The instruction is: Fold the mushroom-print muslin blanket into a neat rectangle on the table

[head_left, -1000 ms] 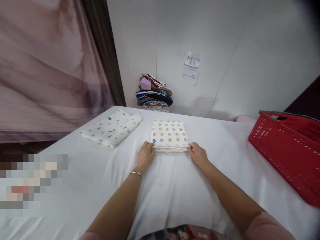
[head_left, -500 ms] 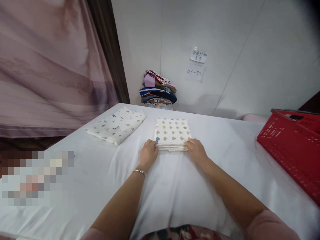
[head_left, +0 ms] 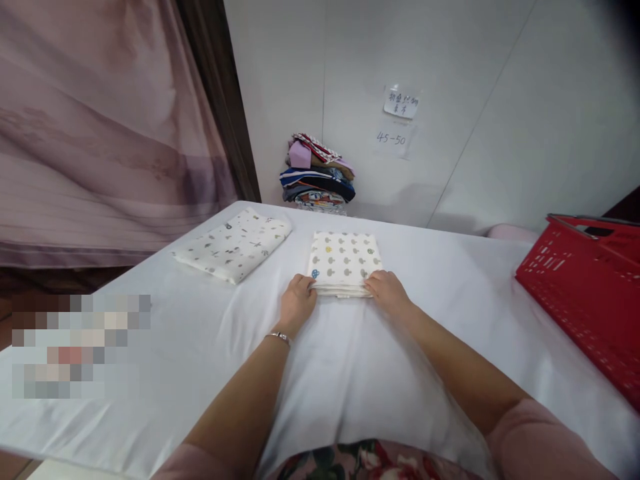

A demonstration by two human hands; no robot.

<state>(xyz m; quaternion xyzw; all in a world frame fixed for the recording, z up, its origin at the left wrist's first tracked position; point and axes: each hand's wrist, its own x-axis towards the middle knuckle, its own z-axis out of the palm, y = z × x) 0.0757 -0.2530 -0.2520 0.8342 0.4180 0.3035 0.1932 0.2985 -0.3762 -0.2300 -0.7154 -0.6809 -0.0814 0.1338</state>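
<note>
A white cloth (head_left: 346,257) with grey, yellow and blue tree-like prints lies folded into a neat, layered square on the white-covered table (head_left: 425,280). At its near left corner, my left hand (head_left: 299,298) is closed on the edge, a bracelet round the wrist. My right hand (head_left: 389,292) pinches the near right corner, fingers on top. The thumbs are partly hidden. Farther left rests another folded white cloth (head_left: 235,245) with small dark prints, apart from both hands.
On the right stands a red perforated basket (head_left: 585,287). A stack of folded fabrics (head_left: 317,173) sits beyond the table's far edge, against the wall with paper notes (head_left: 400,105). A pink curtain (head_left: 110,133) hangs at left. A blurred-out patch covers the table's left side.
My right hand has shifted slightly inward along the cloth's near edge. My left hand stays at its corner. The view has tilted a little.
</note>
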